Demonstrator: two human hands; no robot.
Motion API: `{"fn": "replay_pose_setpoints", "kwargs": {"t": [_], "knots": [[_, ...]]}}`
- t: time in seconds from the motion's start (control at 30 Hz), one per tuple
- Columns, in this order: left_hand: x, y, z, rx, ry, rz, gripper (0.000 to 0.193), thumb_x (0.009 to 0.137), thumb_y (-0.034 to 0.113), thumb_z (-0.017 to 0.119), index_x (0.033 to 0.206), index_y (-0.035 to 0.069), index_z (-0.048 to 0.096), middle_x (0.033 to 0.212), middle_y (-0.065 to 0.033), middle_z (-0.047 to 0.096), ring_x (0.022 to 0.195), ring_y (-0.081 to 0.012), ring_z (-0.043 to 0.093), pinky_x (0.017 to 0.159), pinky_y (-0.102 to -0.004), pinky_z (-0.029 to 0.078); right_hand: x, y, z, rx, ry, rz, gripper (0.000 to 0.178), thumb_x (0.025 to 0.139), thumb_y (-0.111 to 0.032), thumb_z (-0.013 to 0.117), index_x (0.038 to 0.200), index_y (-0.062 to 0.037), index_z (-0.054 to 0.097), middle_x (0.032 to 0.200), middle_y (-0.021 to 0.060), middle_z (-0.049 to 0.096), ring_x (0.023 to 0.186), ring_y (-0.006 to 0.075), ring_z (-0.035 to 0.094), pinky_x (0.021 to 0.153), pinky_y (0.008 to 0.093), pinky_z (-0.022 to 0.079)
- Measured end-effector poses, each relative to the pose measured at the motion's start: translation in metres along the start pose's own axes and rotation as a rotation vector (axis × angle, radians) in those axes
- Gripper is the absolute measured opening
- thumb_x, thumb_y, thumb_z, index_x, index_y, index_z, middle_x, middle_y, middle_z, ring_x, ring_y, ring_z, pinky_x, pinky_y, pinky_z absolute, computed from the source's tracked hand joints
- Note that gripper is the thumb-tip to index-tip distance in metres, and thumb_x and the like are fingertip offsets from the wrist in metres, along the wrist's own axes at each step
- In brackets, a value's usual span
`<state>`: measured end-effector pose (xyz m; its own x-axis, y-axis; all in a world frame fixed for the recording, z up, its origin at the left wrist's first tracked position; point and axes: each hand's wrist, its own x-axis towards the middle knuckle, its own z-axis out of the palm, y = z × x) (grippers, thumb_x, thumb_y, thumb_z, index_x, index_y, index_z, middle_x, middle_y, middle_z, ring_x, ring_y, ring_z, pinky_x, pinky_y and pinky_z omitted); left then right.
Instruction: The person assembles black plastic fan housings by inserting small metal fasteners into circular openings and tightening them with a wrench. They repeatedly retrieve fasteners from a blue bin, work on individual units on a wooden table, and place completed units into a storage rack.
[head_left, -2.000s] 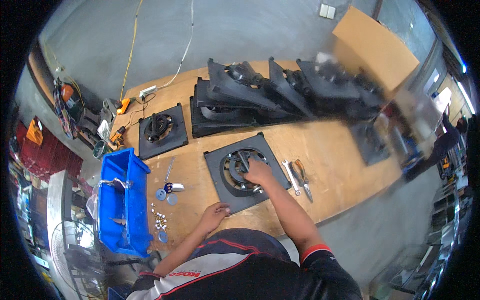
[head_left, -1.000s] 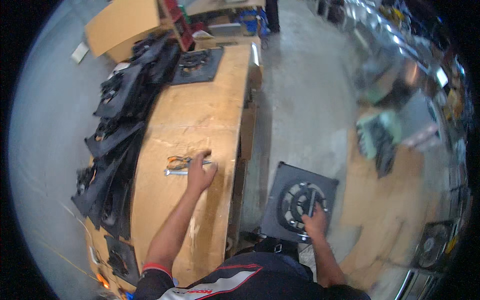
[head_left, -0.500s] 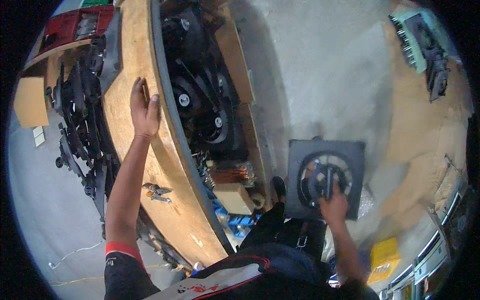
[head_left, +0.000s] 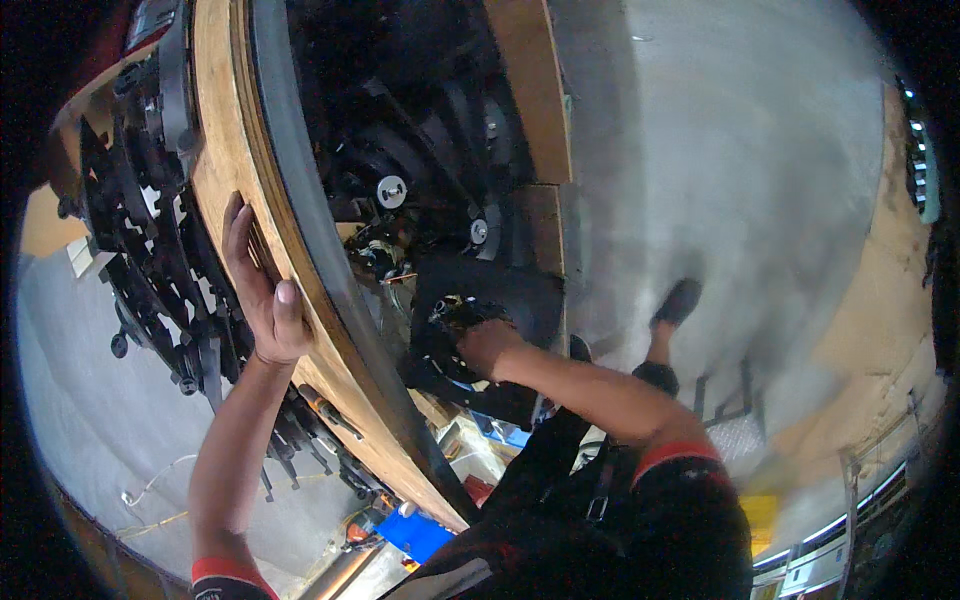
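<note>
My left hand rests flat on the wooden bench top along its edge, its fingers stretched out and holding nothing. My right arm reaches across my body to the shelf side of the bench. There my right hand is closed on the middle of a black square panel with a round opening. My fingertips are partly hidden in the dark centre of the panel. An orange-handled hand tool lies on the bench nearer to me.
Under the bench, black moulded parts with round metal hubs fill a space beside cardboard. More black parts are piled beyond the bench's left side. A blue box is low down, and a yellow crate stands at right.
My right hand has carried the black panel from the right over the floor to the left, up against the bench. My view has shifted, while my left hand stays on the bench.
</note>
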<state>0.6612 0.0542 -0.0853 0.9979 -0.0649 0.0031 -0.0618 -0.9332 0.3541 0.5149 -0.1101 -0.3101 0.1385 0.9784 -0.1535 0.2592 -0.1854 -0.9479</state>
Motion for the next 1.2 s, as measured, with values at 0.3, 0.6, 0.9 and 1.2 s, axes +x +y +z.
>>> {"fn": "replay_pose_setpoints", "kwargs": {"t": [0.3, 0.6, 0.9, 1.2], "knots": [[0.001, 0.001, -0.007, 0.075, -0.074, -0.033, 0.091, 0.09, 0.068, 0.044, 0.15, 0.002, 0.025, 0.156, -0.0262, 0.02, 0.147, -0.0367, 0.022, 0.117, -0.0497, 0.02, 0.167, 0.031, -0.013, -0.122, -0.308, -0.126, 0.031, 0.07, -0.015, 0.074, 0.099, -0.0038, 0.075, 0.097, 0.0179, 0.073, 0.094, 0.0345, 0.072, 0.072, 0.0473, 0.06], [-0.013, 0.001, -0.009, 0.038, -0.003, -0.164, 0.093, 0.087, 0.068, 0.052, 0.149, 0.003, 0.029, 0.156, -0.0253, 0.021, 0.147, -0.0384, 0.02, 0.118, -0.0511, 0.019, 0.215, 0.076, -0.039, -0.121, -0.283, -0.073, 0.032, 0.062, -0.015, 0.078, 0.094, -0.007, 0.077, 0.096, 0.0141, 0.074, 0.091, 0.0325, 0.072, 0.068, 0.0479, 0.059], [-0.017, 0.0, -0.009, 0.049, 0.034, -0.151, 0.094, 0.087, 0.07, 0.051, 0.151, 0.005, 0.028, 0.155, -0.0265, 0.022, 0.147, -0.0387, 0.02, 0.117, -0.0511, 0.021, 0.215, 0.071, 0.001, -0.17, -0.084, 0.064, 0.021, 0.083, -0.019, 0.065, 0.1, -0.0121, 0.076, 0.099, 0.0094, 0.074, 0.092, 0.0272, 0.073, 0.071, 0.0441, 0.057], [-0.014, -0.001, -0.005, -0.013, 0.051, -0.148, 0.098, 0.086, 0.071, 0.052, 0.151, 0.002, 0.026, 0.156, -0.0257, 0.018, 0.147, -0.037, 0.021, 0.117, -0.0496, 0.023, 0.239, 0.083, 0.041, 0.096, -0.016, 0.228, 0.021, 0.083, -0.02, 0.065, 0.1, -0.0116, 0.076, 0.1, 0.0083, 0.075, 0.092, 0.0265, 0.072, 0.071, 0.0448, 0.057]]}}
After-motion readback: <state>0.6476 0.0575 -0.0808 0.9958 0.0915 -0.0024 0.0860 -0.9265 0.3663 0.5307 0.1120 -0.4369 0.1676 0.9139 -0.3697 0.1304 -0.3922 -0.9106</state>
